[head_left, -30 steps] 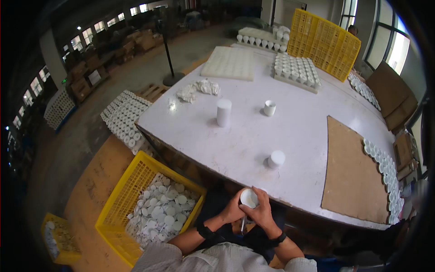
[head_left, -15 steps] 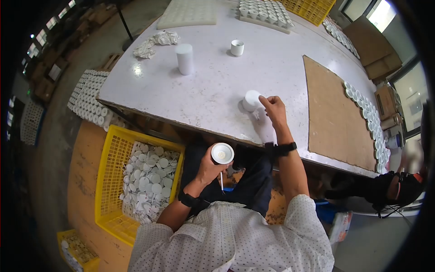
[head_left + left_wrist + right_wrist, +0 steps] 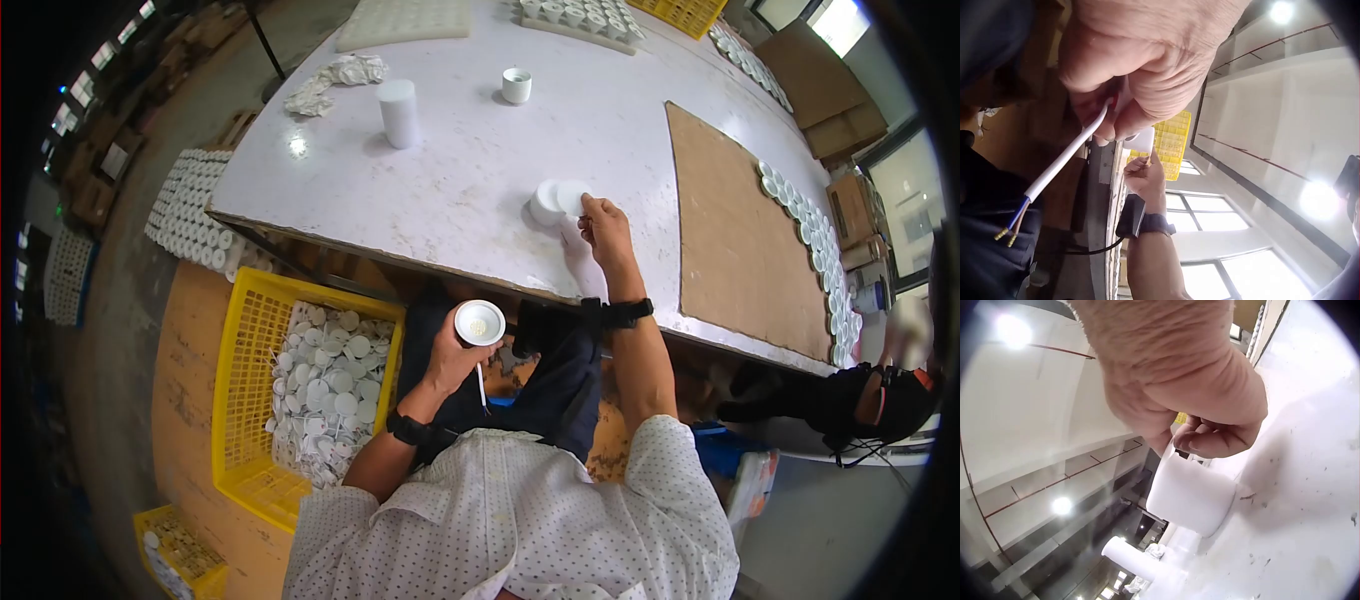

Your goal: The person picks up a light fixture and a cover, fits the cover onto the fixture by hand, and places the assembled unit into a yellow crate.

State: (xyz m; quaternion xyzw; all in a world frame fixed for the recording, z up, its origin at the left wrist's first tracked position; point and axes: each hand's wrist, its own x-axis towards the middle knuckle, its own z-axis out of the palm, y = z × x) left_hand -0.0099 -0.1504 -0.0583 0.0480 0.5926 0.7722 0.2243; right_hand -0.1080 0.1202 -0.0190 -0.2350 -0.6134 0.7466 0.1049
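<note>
My left hand [image 3: 455,358] grips a round white lamp housing [image 3: 480,323] above the lap, its open face up with a pale yellowish disc inside. From its underside hangs a white cable [image 3: 1066,159], whose stripped end shows a blue and a brown wire with brass-coloured tips. Over the table, my right hand [image 3: 607,232] pinches a thin white disc [image 3: 573,197] at its edge, between thumb and fingers. That disc overlaps a short stack of white discs [image 3: 1191,497] standing on the table, just under the fingertips.
On the white table [image 3: 450,190] stand a taller white cylinder [image 3: 398,115], a small white cup [image 3: 516,86] and crumpled paper [image 3: 335,82]. Cardboard [image 3: 745,235] lies at the right beside a row of white rings. A yellow crate [image 3: 228,400] of white discs with wires sits at the left.
My right hand has left the lamp housing, reached forward to the stack and drawn the top disc partly aside. My left hand keeps the housing. The head view has tilted down.
</note>
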